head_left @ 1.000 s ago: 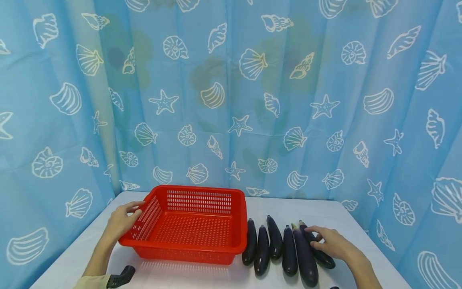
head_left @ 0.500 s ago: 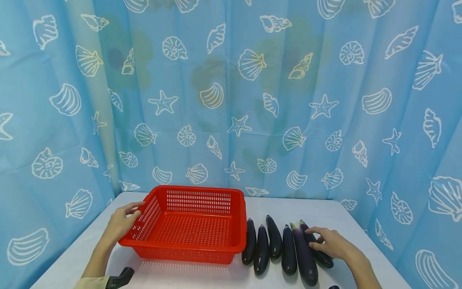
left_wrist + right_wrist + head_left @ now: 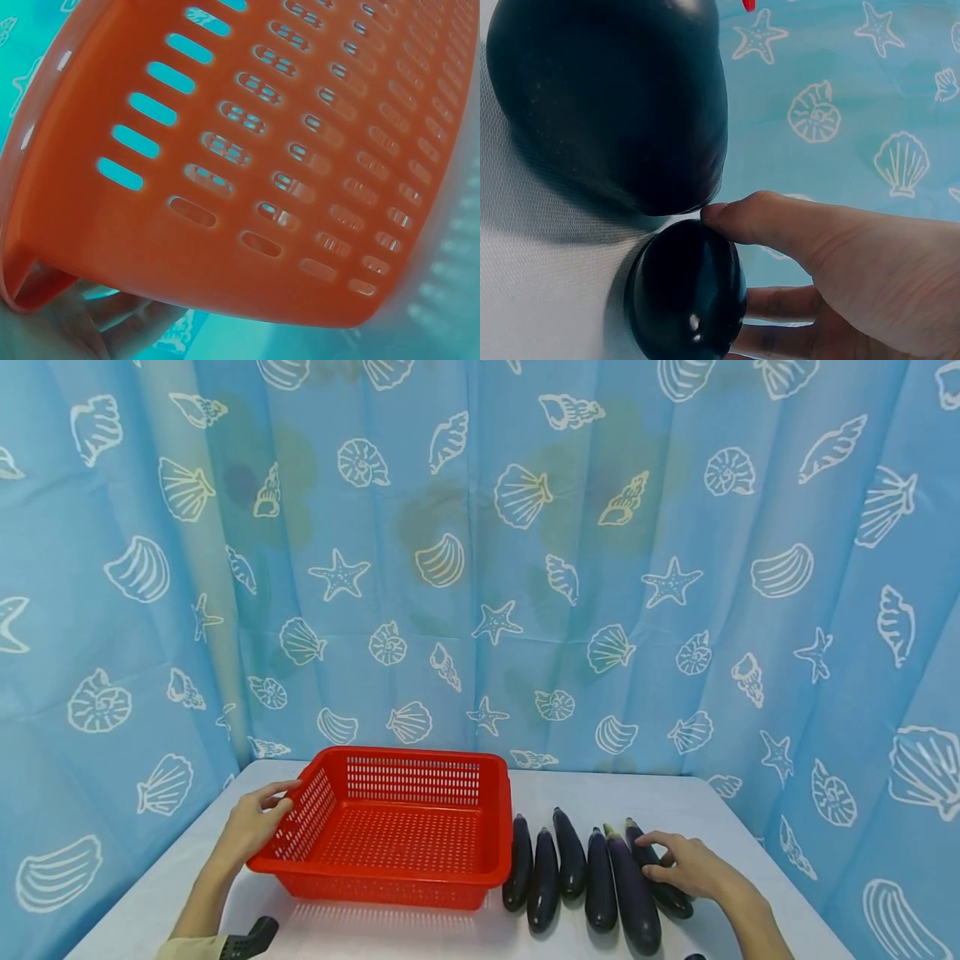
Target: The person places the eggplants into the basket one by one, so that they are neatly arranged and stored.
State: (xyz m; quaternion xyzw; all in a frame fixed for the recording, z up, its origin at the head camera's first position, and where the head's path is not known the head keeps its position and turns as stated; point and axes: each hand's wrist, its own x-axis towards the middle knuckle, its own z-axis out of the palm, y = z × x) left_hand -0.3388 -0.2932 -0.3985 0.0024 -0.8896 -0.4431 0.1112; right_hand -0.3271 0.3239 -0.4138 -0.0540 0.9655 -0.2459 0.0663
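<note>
My left hand (image 3: 251, 822) grips the left rim of a red plastic basket (image 3: 390, 878) with slotted walls. In the left wrist view its fingers (image 3: 124, 319) are partly hidden behind the basket wall. On the right, my right hand (image 3: 690, 864) holds the rightmost eggplant (image 3: 672, 900), which lies on the table. The right wrist view shows the thumb on one side of that eggplant (image 3: 686, 300) and fingers on the other. A larger eggplant (image 3: 633, 897) lies right beside it, close to the thumb tip. No contents show inside the basket.
Several more dark eggplants lie in a row between basket and right hand, among them the leftmost eggplant (image 3: 518, 864) against the basket's right side. A white table (image 3: 375, 935) carries everything. Behind and beside it hangs a blue shell-patterned curtain (image 3: 480, 568).
The rightmost eggplant's lower end shifts slightly left under my right hand between a second and half a second ago. My left hand and the basket stay where they were.
</note>
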